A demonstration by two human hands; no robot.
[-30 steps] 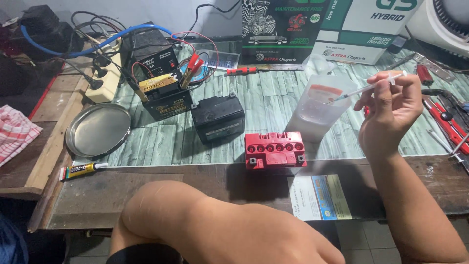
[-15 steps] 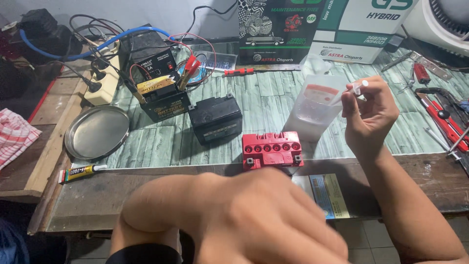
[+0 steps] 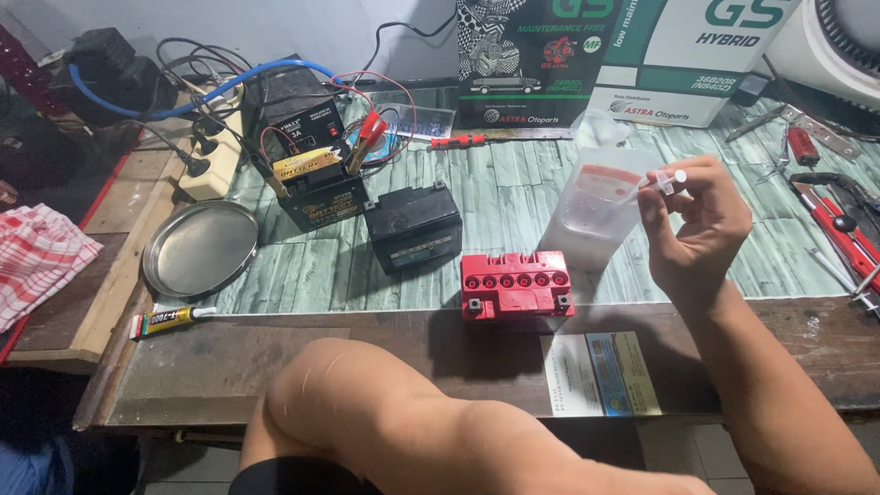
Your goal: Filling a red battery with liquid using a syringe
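Fingers (image 3: 674,197) of the right hand (image 3: 697,229) pinch a small clear syringe (image 3: 662,181) above the plastic jug (image 3: 594,206), behind the red battery (image 3: 516,284). A loose pinch could drip liquid onto the bench (image 3: 275,357). Left hand unseen.

Your right hand (image 3: 692,220) holds a syringe (image 3: 662,181) over the measuring jug (image 3: 591,206). The small battery (image 3: 516,285) sits just left of and before the jug. Behind it to the left stands another battery (image 3: 412,225), with a metal dish (image 3: 201,247) farther left.
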